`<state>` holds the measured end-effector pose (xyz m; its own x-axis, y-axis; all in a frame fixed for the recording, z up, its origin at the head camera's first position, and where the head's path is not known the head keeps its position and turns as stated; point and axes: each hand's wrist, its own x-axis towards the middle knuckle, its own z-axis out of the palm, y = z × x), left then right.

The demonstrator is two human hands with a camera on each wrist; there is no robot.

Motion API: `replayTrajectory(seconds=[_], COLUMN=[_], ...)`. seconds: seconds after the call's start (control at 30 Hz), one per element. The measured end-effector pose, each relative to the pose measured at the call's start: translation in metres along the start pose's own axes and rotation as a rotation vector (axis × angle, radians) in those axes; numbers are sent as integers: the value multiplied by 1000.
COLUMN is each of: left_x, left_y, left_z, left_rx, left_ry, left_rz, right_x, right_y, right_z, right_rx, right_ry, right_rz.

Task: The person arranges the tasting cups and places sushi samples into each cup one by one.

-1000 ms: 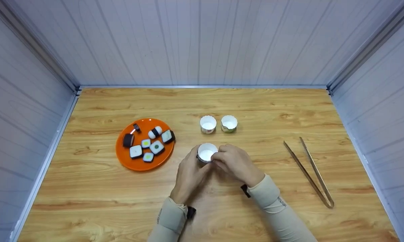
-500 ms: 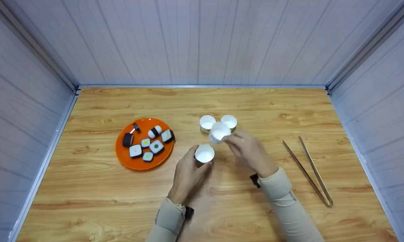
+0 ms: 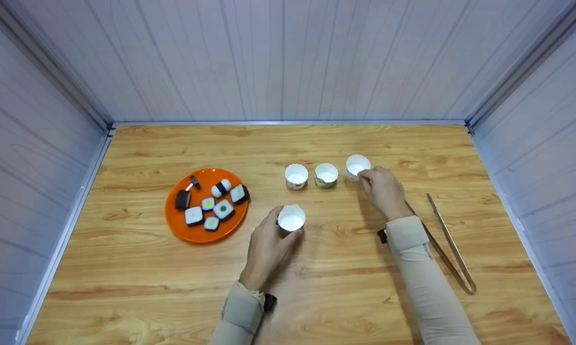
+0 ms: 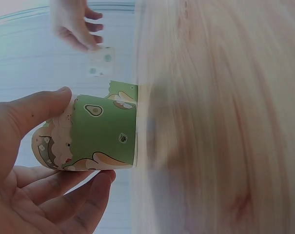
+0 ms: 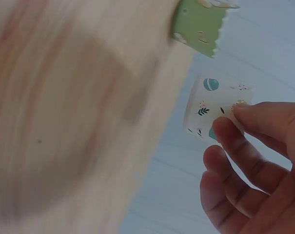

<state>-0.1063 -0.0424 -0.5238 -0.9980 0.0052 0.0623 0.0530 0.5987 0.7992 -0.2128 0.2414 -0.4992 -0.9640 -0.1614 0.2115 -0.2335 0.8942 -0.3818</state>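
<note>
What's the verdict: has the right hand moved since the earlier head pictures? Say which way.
Yes: in the head view, the right hand has moved away from the orange plate, rightward and toward the back wall.

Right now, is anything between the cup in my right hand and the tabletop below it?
Nothing visible. The right-wrist view shows an open gap between the patterned white cup your right hand pinches and the wooden tabletop. The nearest green cup stands apart to the left; the tongs lie to the right.
</note>
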Motion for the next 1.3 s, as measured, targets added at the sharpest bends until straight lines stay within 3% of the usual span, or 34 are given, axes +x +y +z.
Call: replayTrajectory(seconds=[0.4, 0.57, 0.67, 0.8, 0.93, 1.1, 1.3], left_x=[0, -2, -2, -2, -3, -2, -5], left_y=[-2, -3, -3, -2, 0, 2, 0], left_z=[0, 0, 0, 1, 1, 2, -1], left_rx=[-3, -22, -33, -40, -44, -34, -33], left_ry=[5, 19, 18, 5, -4, -7, 6], left_rz=[7, 46, 50, 44, 36, 49, 84], right_x=[5, 3, -3, -18, -39, -60, -71], right_y=[0, 1, -4, -20, -44, -74, -93], right_z=[17, 20, 19, 13, 7, 7, 14], right_rx=[6, 7, -12, -34, -9, 19, 42], right_ry=[-143, -141, -98, 33, 140, 140, 140], right_rz=[121, 121, 105, 12, -182, -391, -511])
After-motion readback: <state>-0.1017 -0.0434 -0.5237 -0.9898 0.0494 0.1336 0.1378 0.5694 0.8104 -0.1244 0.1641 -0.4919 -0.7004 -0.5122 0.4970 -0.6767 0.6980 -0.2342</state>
